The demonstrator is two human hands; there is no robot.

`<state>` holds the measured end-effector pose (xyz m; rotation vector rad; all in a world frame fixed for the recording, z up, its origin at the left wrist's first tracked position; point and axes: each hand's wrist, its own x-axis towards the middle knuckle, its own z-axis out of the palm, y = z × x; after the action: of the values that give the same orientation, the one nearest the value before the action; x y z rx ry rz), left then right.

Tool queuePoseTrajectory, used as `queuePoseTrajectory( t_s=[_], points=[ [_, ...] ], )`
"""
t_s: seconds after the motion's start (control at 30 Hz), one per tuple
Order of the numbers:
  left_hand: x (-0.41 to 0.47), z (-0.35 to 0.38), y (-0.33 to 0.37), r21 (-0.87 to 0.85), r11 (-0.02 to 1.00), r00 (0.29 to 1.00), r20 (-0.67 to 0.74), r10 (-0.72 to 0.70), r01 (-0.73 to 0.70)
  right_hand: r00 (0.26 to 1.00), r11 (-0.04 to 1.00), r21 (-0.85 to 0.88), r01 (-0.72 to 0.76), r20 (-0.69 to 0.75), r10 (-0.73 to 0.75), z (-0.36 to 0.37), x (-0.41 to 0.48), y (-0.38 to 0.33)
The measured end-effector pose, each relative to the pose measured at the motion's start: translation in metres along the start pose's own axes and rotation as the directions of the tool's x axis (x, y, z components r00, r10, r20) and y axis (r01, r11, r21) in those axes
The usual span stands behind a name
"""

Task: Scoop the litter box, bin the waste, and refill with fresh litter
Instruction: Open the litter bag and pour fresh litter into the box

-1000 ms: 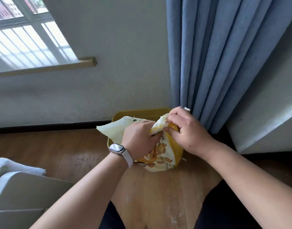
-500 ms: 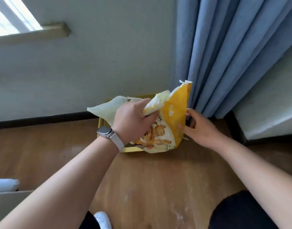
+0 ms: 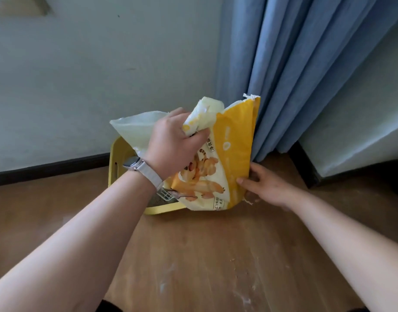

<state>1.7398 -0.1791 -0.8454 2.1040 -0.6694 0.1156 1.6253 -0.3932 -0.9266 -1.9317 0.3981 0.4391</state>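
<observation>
A yellow and white litter bag (image 3: 229,158) with a cartoon cat print stands upright over the yellow litter box (image 3: 116,163) on the wooden floor. My left hand (image 3: 173,143), with a watch on its wrist, grips the crumpled top of the bag. My right hand (image 3: 264,185) holds the bag's lower right edge, fingers against its side. A white scoop (image 3: 165,195) pokes out of the box below my left wrist, over grey litter. The bag hides most of the box.
Blue curtains (image 3: 306,70) hang just behind the bag on the right. A white wall with a dark baseboard (image 3: 47,171) runs behind the box. Pale dust and crumbs speckle the floor (image 3: 216,266) in front.
My right hand let go of the bag's top and dropped to its lower right edge. The bag's top has opened upward and the bag has lifted higher over the box.
</observation>
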Motion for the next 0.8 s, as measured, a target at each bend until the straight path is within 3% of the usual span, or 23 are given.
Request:
queuePoseTrajectory(
  t_s=[0.23, 0.4, 0.6, 0.8],
  points=[
    [0.013, 0.000, 0.019, 0.008, 0.997, 0.990, -0.120, 0.073, -0.073, 0.995, 0.991, -0.132, 0.030, 0.094, -0.018, -0.006, -0.005, -0.011],
    [0.009, 0.007, 0.020, -0.008, 0.997, 0.984, -0.160, 0.080, -0.082, 0.994, 0.981, -0.160, 0.107, -0.017, -0.111, -0.012, -0.010, -0.006],
    [-0.005, 0.015, 0.019, -0.032, 0.999, 0.976, -0.219, -0.009, 0.002, 0.975, 0.935, -0.334, 0.120, -0.138, -0.175, -0.012, -0.008, 0.003],
    [-0.009, 0.012, 0.001, 0.079, 0.996, 0.987, -0.155, -0.031, 0.044, 0.938, 0.882, -0.451, 0.136, -0.229, -0.261, -0.030, -0.013, -0.009]
  ],
)
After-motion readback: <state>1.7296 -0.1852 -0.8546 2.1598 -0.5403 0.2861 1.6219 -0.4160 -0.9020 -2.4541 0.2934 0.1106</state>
